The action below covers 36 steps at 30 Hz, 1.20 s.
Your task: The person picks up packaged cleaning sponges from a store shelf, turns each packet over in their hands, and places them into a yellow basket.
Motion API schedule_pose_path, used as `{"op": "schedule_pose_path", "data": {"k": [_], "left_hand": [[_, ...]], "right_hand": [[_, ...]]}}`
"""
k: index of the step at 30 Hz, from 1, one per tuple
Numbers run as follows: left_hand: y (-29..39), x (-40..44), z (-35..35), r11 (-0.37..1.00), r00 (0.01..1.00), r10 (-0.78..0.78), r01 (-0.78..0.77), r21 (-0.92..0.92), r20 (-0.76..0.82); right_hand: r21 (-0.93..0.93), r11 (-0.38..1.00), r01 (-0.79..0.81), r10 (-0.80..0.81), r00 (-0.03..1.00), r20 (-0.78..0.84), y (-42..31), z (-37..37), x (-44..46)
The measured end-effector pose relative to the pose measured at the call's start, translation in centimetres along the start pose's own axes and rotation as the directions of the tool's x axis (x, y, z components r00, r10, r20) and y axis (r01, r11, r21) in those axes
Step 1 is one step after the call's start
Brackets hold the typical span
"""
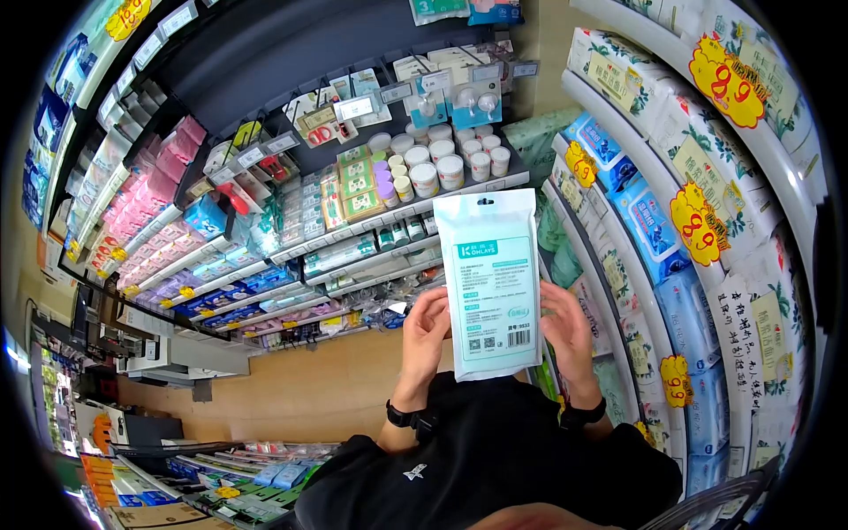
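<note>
A white and teal flat package (490, 287) with printed text, a barcode and a hang hole at its top is held upright in front of the chest. My left hand (427, 331) grips its left edge, with the fingertips partly behind it. On the opposite edge, my right hand (567, 331) holds the package in the same way, its fingers partly hidden. Both wrists wear black bands. Behind the package, white round tubs (424, 179) stand on a shelf (397, 212).
Shelves with pink packs (168, 159) curve along the left. Blue wipe packs (649, 221) and large white packs (707, 150) fill the right shelves, with yellow price tags (698, 223). Below left lies tan floor (309, 380), beyond it a lower display (256, 473).
</note>
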<state>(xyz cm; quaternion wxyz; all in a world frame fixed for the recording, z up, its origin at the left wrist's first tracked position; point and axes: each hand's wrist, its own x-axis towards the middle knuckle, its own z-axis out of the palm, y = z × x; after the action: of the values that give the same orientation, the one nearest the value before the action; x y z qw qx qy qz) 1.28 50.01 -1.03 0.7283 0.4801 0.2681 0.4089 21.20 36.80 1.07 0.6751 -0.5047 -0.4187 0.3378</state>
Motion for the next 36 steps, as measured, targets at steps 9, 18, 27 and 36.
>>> {"op": "schedule_pose_path", "data": {"k": [9,18,27,36], "left_hand": [[0.0,0.2,-0.2,1.000,0.999,-0.011,0.011,-0.017,0.031],[-0.1,0.0,-0.3,0.999,0.999,-0.025,0.026,-0.029,0.044],[-0.1,-0.5,0.0,0.997,0.979,-0.074,0.079,-0.016,0.191],[-2.4,-1.2,0.2,0.976,0.944,-0.203,0.172,0.136,0.262]], "right_hand": [[-0.013,1.000,-0.010,0.010,1.000,0.000,0.7,-0.4,-0.7],[-0.021,0.999,-0.050,0.050,0.999,-0.009,1.0,-0.1,-1.0],[-0.150,0.977,-0.150,0.157,0.987,0.032,2.0,0.8,-1.2],[-0.021,0.979,-0.202,0.203,0.963,0.180,2.6,2.4,-2.3]]}}
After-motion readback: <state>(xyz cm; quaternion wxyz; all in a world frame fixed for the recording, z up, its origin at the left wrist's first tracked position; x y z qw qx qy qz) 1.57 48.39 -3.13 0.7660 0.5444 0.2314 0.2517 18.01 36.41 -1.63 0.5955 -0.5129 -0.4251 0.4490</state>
